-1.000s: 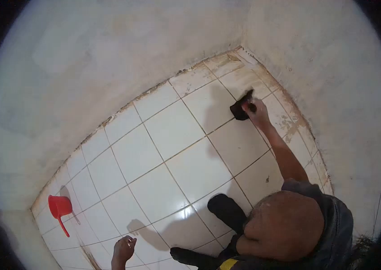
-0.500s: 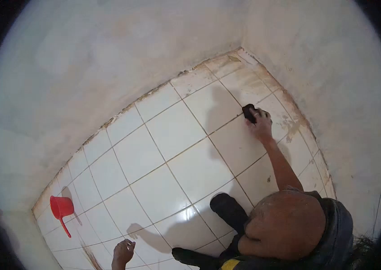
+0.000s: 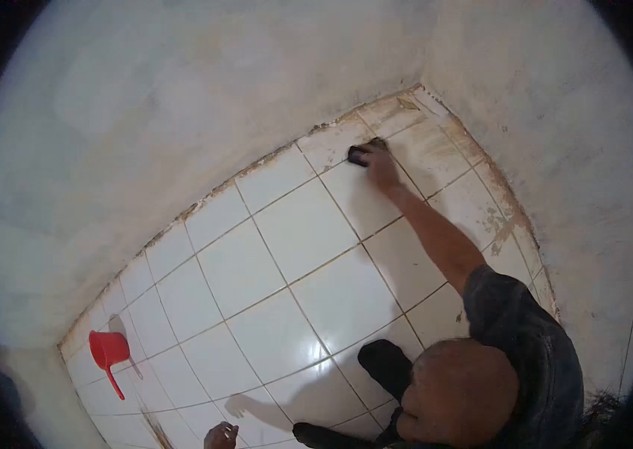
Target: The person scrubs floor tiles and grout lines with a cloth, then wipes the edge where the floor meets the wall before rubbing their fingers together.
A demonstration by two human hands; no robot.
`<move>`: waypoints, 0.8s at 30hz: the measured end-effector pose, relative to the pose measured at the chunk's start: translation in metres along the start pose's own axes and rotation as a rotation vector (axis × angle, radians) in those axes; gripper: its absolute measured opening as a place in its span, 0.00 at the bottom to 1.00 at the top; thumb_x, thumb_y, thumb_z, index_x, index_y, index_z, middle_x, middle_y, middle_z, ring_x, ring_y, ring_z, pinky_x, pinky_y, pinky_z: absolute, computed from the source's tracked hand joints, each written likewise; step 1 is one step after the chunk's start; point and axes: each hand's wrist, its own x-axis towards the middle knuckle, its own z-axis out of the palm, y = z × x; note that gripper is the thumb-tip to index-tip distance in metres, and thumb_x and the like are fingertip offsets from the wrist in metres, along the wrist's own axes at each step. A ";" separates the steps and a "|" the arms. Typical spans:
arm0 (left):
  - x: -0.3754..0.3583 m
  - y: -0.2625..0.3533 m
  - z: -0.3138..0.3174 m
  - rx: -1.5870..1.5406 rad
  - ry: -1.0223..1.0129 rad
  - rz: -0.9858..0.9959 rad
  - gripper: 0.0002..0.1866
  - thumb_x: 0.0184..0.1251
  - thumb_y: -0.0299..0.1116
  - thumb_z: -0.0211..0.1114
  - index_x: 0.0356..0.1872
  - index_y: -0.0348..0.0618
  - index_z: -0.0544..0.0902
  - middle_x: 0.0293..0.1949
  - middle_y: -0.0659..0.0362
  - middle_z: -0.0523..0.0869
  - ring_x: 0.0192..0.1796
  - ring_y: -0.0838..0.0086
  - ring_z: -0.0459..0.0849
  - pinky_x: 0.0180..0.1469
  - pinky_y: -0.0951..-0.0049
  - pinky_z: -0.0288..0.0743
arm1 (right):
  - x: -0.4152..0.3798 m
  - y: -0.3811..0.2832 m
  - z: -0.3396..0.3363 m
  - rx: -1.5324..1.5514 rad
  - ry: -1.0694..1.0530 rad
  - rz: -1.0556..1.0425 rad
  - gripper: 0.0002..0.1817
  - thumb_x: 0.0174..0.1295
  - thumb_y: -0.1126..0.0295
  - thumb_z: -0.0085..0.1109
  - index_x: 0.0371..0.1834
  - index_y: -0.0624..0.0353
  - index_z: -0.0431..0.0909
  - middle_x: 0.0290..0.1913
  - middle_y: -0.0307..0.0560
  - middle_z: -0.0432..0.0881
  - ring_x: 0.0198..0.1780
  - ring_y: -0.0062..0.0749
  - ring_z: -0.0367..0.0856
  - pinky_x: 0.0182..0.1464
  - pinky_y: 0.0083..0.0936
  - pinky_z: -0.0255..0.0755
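My right hand [image 3: 382, 172] is closed around a small black scrubber [image 3: 359, 155], pressed to the white floor tiles [image 3: 303, 217] near the far wall. Motion blurs the fingers a little, and they cover part of the scrubber. My left hand [image 3: 221, 435] hangs at the bottom edge, fingers loosely bent and apart, with nothing visible in it; its shadow falls on the tiles beside it. A red plastic dipper [image 3: 109, 350] with a long handle rests on the floor to the left.
Pale walls [image 3: 204, 97] meet the floor along a stained, crumbling edge. Brown dirt [image 3: 497, 232] marks tiles on the right. My feet in black footwear [image 3: 385, 368] and a bare knee [image 3: 468, 389] take up the lower right. Bristles or straw [image 3: 157, 431] show at bottom left.
My right hand has swept the scrubber up and left across the tiles, toward the far wall, and the arm reaches out further. My left hand sits slightly lower in view.
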 end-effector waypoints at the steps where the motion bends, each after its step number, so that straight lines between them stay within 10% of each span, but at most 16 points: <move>1: 0.002 -0.002 0.000 -0.032 -0.003 -0.010 0.11 0.67 0.41 0.63 0.34 0.44 0.80 0.30 0.48 0.85 0.37 0.51 0.83 0.37 0.60 0.76 | -0.001 0.005 0.034 0.174 0.069 -0.066 0.21 0.51 0.79 0.51 0.46 0.47 0.85 0.57 0.45 0.79 0.62 0.49 0.69 0.73 0.45 0.50; 6: 0.011 0.006 -0.019 0.006 -0.100 -0.048 0.14 0.66 0.45 0.63 0.37 0.44 0.82 0.34 0.47 0.86 0.40 0.51 0.84 0.41 0.54 0.75 | -0.045 -0.087 0.032 0.142 -0.222 -0.437 0.23 0.43 0.81 0.55 0.43 0.47 0.86 0.55 0.43 0.80 0.66 0.48 0.68 0.72 0.44 0.55; 14: 0.060 0.026 -0.094 0.232 0.090 -0.036 0.11 0.63 0.41 0.63 0.34 0.44 0.80 0.28 0.53 0.85 0.36 0.57 0.84 0.39 0.58 0.76 | -0.023 -0.026 0.014 0.255 0.033 -0.061 0.04 0.51 0.76 0.55 0.29 0.56 0.76 0.44 0.48 0.81 0.54 0.47 0.76 0.62 0.39 0.67; 19: 0.103 0.104 -0.165 0.319 0.243 0.217 0.09 0.63 0.39 0.65 0.36 0.45 0.78 0.28 0.56 0.81 0.36 0.59 0.81 0.39 0.58 0.72 | -0.084 -0.087 -0.010 0.375 -0.281 -0.572 0.10 0.39 0.79 0.63 0.28 0.55 0.77 0.43 0.45 0.81 0.60 0.42 0.75 0.70 0.40 0.61; 21: 0.108 0.130 -0.194 0.399 0.249 0.250 0.09 0.62 0.37 0.66 0.36 0.45 0.78 0.29 0.56 0.80 0.36 0.60 0.80 0.40 0.59 0.71 | -0.064 -0.056 -0.028 0.509 -0.449 -0.395 0.11 0.41 0.79 0.61 0.31 0.56 0.79 0.44 0.47 0.82 0.59 0.43 0.77 0.68 0.36 0.63; 24: 0.103 0.175 -0.231 0.463 0.230 0.255 0.09 0.62 0.37 0.65 0.36 0.44 0.78 0.30 0.55 0.81 0.37 0.60 0.80 0.39 0.59 0.71 | -0.029 0.029 -0.014 0.405 -0.101 -0.149 0.10 0.51 0.77 0.53 0.36 0.54 0.81 0.44 0.53 0.82 0.48 0.48 0.81 0.51 0.40 0.74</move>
